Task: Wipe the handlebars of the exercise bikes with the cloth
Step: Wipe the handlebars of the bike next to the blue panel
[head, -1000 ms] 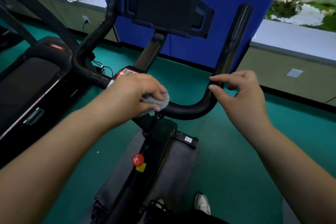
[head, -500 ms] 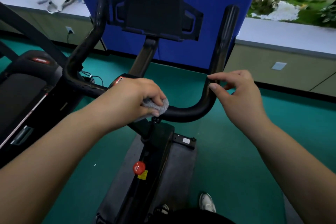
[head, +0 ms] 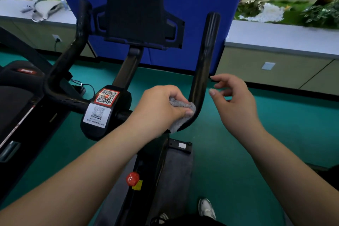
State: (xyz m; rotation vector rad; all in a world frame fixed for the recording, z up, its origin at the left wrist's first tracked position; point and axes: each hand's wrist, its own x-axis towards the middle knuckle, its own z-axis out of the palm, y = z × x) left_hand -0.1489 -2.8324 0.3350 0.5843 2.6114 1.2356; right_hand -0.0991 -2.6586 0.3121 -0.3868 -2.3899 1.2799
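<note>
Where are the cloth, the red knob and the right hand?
cloth (head: 178, 115), head view, on the grey fold below the left hand's fingers
red knob (head: 133, 178), head view, on the middle of its round face
right hand (head: 236, 103), head view, on the back of the hand

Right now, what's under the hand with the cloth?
The left hand grips a grey cloth, pressed on the black handlebar at its bend. Part of the cloth pokes out by the fingertips and below the hand. The bar under the cloth is covered, so I cannot see it.
</note>
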